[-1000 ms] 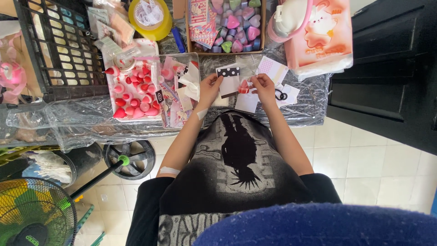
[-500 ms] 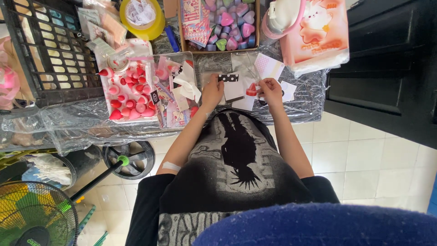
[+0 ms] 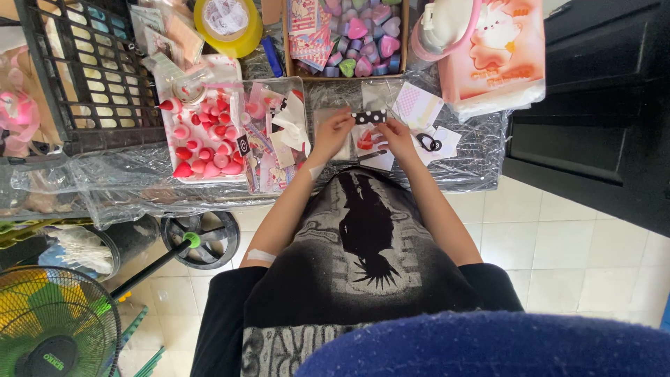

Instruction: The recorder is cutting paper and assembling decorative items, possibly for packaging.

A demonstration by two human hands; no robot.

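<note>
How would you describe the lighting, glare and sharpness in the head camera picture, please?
Head view: bright, even daylight; glare streaks run along the clear plastic sheet on the table; the black cabinet is dark with little detail. The left hand and right hand at the small packet look reasonably sharp, while the blue shape at the bottom edge is a blur.

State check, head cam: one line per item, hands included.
left hand: pinching the small packet's left end
right hand: pinching its right end
small packet: held up, polka-dot header on top
tray of red and pink pieces: uncovered, full
tape roll: lying flat
floor fan: blades not discernible
</note>
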